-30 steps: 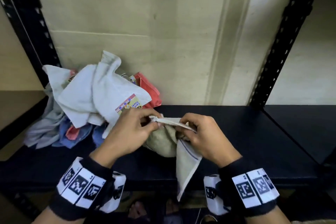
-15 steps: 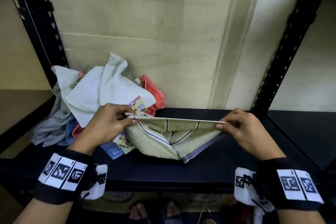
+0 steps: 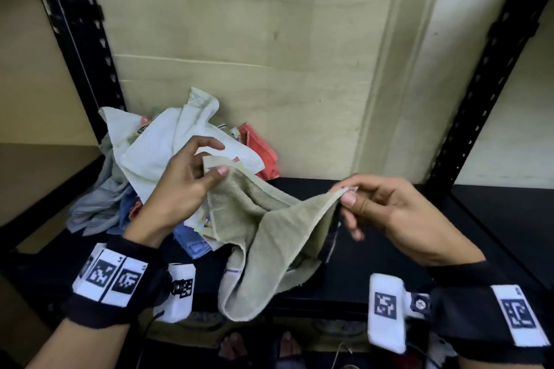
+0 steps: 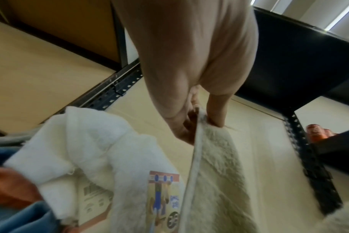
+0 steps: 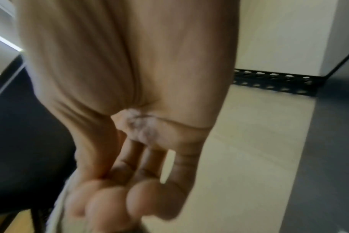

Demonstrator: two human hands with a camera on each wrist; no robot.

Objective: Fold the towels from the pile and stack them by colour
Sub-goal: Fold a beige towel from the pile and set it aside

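Observation:
A pale olive-beige towel [image 3: 263, 228] hangs slack between my two hands above the black shelf [image 3: 389, 249]. My left hand [image 3: 192, 180] pinches its left corner between thumb and fingers; the left wrist view shows the towel's hem [image 4: 197, 141] running down from that pinch. My right hand [image 3: 374, 207] pinches the opposite corner at the right. The towel's middle sags below the shelf's front edge. The pile [image 3: 168, 159] of unfolded towels, white on top with blue, grey and red-orange ones beneath, lies at the back left of the shelf, just behind my left hand.
Black perforated uprights [image 3: 81, 39] [image 3: 491, 69] frame the shelf on both sides, with a pale wooden back panel [image 3: 254, 54] behind. A printed paper label [image 4: 163, 197] sits on the white towel. Bare dark shelf stretches to the right. Feet show on the floor below.
The towel was bunched between close hands, then pulled taut and level. Now both hands are higher and nearer each other, the top edge is slack, and the towel droops lower in front.

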